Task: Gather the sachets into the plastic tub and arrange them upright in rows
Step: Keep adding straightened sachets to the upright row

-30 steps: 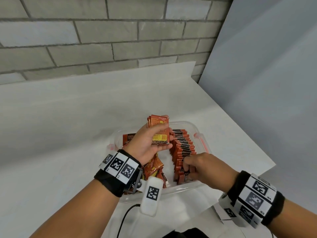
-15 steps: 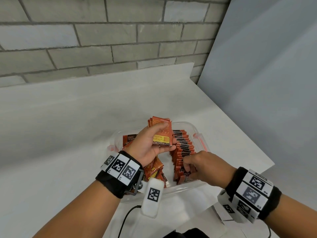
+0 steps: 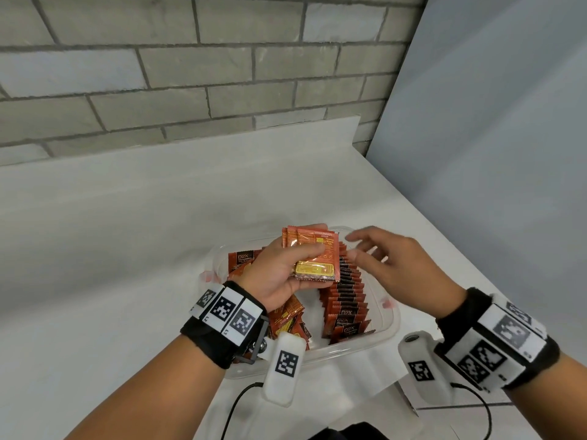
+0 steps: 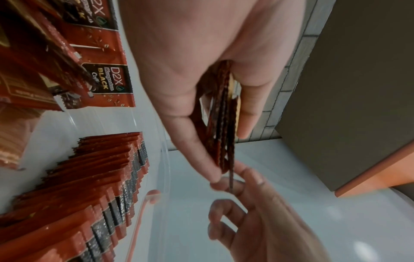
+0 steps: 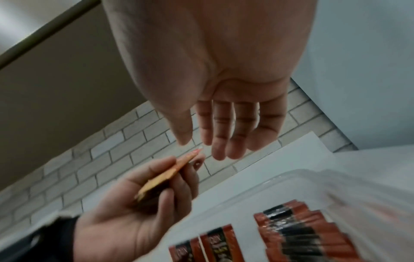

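Above plastic tub [image 3: 386,325], L hand [image 3: 279,274] pinching sachets [image 3: 314,258], R hand [image 3: 394,262] spread just beside.

R hand [image 5: 224,113]: fingers extended, empty, 12 o'clock | L hand [image 5: 134,209]: pinches sachet stack [image 5: 165,175], 8 o'clock | tub [image 5: 298,179]: upright sachet row [image 5: 309,235], 5 o'clock | brick wall [image 5: 107,163] behind

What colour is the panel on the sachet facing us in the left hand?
Yellow, on an orange-red sachet gripped by the left hand; clearest in the head view.
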Motion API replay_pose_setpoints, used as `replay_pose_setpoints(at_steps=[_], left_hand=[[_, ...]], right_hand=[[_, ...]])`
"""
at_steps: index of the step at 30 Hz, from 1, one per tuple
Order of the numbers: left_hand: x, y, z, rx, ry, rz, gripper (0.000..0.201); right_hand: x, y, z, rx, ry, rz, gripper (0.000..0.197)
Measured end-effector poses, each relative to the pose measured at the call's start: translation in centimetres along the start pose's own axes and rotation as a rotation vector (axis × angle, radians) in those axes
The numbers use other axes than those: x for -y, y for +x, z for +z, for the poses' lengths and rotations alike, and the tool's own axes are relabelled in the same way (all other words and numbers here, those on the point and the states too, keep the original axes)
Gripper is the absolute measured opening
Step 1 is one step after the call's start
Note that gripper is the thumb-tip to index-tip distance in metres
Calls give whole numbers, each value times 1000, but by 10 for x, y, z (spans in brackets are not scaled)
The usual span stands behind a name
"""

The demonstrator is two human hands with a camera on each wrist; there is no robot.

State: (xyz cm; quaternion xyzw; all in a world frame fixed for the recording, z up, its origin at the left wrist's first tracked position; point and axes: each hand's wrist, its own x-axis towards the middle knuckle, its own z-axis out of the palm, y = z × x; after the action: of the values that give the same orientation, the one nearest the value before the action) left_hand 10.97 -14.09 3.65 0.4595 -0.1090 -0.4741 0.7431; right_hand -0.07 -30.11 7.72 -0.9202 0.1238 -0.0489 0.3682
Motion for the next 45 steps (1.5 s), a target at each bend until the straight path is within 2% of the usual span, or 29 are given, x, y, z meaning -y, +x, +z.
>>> replay_pose_setpoints(at_steps=[3,6,9,12,14,16,19,21,24,26,29,32,35,39,43,45], left_hand=[[2,0,2,44,36,6,42],[3,-1,3,57,51,8,40],[2,-1,2,13,69,5,47],[-1,0,-1,-43,7,28,45],[-2,0,0,-34,-19,38,36],[-2,-1,1,-23,-28,50,30],[-2,0,2,-46,-8,72,42],[-2,2,1,-49,11,78,43],[-2,3,1,-45,25,81,43],[-1,3,2,-37,30,83,43],[-1,2,5,-37,16,89,45],[0,0,6,-40,14,106,49],[1,-3,4,-8,27,104,47],[2,-5,4,-4,72,90,47],[4,-6,6,9,74,129,53],[3,-5,5,15,58,136,45]], right_hand=[[7,8,2,26,84,33,29],[5,14,7,43,173,66,31],[4,16,6,-87,269,49,19],[4,14,4,-242,235,-53,20],[2,10,6,-204,134,-117,20],[-3,6,12,-94,3,-165,21],[-7,1,13,49,-72,-151,19],[-7,1,10,31,-49,-143,21],[-3,4,6,-95,-17,-122,22],[-1,6,5,-129,-26,-63,24],[3,7,6,-97,47,64,27],[5,4,11,10,202,160,28],[6,3,14,9,243,107,25],[10,5,11,-8,261,13,32],[9,4,11,0,352,141,27],[5,1,6,11,391,163,18]])
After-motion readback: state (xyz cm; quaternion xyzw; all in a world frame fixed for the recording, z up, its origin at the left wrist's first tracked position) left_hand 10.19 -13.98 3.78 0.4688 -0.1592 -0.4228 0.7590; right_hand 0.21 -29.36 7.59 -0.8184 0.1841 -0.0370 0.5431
